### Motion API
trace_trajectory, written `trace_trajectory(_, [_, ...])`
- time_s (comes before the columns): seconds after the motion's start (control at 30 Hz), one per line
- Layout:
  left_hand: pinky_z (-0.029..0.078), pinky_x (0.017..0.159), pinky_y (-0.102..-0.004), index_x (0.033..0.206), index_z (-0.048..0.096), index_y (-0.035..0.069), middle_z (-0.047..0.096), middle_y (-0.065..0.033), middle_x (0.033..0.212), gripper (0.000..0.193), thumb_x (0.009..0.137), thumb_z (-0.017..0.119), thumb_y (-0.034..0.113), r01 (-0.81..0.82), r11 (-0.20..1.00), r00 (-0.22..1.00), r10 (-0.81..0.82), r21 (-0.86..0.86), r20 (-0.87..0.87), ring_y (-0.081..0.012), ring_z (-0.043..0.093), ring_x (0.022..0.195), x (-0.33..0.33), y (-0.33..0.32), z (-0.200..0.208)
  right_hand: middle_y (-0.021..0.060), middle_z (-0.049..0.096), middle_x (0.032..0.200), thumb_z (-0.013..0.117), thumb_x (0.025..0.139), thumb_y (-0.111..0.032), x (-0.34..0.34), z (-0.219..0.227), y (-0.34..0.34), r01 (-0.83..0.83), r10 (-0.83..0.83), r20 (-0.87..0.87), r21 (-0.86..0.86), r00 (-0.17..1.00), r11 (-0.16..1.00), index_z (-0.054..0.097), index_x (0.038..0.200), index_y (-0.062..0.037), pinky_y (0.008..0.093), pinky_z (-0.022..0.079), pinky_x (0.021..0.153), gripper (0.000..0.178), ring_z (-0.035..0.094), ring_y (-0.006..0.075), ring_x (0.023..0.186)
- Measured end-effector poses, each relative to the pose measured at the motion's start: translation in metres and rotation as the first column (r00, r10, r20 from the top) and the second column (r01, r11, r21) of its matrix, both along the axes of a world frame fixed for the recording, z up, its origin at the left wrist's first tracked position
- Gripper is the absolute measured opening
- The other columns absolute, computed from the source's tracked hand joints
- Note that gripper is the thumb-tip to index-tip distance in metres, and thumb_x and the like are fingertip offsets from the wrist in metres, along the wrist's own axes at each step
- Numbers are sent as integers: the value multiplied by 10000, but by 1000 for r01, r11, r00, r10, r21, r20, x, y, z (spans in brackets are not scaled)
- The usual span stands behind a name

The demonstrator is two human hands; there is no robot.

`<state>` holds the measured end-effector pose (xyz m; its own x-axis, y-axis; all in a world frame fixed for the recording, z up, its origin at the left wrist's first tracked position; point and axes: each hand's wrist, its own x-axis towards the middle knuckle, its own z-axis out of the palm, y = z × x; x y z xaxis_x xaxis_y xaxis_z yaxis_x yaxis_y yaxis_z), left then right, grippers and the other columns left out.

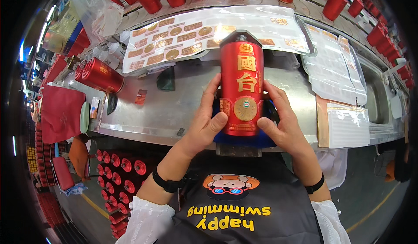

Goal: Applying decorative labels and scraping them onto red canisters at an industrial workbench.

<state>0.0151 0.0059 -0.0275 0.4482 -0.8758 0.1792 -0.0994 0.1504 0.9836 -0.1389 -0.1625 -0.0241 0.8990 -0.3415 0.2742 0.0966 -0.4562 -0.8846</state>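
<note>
A red bottle with gold lettering and a round gold label lies face up before me, its neck end pointing away. It rests in a holder with a dark base and blue sides. My left hand is against the bottle's left side, fingers along its edge and thumb at the lower front. On the opposite side, my right hand grips it the same way. Behind the bottle's top stands a dark angular plate. The fingertips under the bottle are hidden.
Sheets of gold and red stickers lie beyond the bottle. More label sheets are at right, near a metal sink. Two red bottles lie at left. Red bottles line a conveyor behind; several more stand below the bench.
</note>
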Motion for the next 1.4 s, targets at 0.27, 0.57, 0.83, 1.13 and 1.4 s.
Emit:
trace_trajectory(0.27, [146, 1169, -401, 1525, 86, 7, 202, -202, 1536, 1031, 851, 664, 532, 8, 1000, 1000, -8, 7, -17, -307, 191, 1440, -2, 0, -2, 203, 389, 1387, 696, 863, -383, -1, 0, -2, -5, 5, 9, -53, 1000, 999, 308, 1461, 19, 389, 361, 1074, 819, 439, 316, 1265])
trace_trajectory(0.57, [197, 1154, -388, 1526, 82, 5, 218, -183, 1532, 984, 886, 625, 519, 8, 1000, 998, -9, 17, 68, -273, 247, 1414, -5, -3, 8, 217, 390, 1412, 708, 856, -294, -9, 4, -7, -11, 12, 114, -8, 993, 1000, 397, 1437, -26, 414, 350, 1079, 711, 418, 356, 1297])
trace_trajectory(0.83, [204, 1151, -380, 1525, 82, 2, 234, -189, 1531, 942, 906, 619, 467, -31, 1000, 999, 31, -7, 15, -268, 252, 1415, -6, -6, 3, 205, 405, 1425, 774, 707, -185, -24, 8, 2, -50, 138, 148, -481, 979, 875, 598, 1289, -181, 466, 406, 1023, 607, 472, 376, 1243])
trace_trajectory(1.13, [186, 1156, -378, 1520, 91, -10, 242, -201, 1524, 942, 901, 618, 466, -45, 999, 998, 45, 14, 44, -275, 248, 1416, -5, -2, 3, 201, 450, 1392, 788, 700, -193, -23, 14, 3, -25, 139, 217, -456, 966, 890, 642, 1211, -167, 470, 421, 1005, 532, 488, 371, 1226])
trace_trajectory(1.4, [188, 1155, -380, 1516, 94, -17, 251, -204, 1517, 940, 907, 600, 488, -59, 998, 997, 57, 32, 58, -277, 254, 1412, -10, -1, 1, 215, 479, 1368, 768, 712, -70, -38, 2, -2, -19, 156, 258, -465, 953, 885, 581, 1279, -114, 454, 452, 976, 599, 535, 377, 1168])
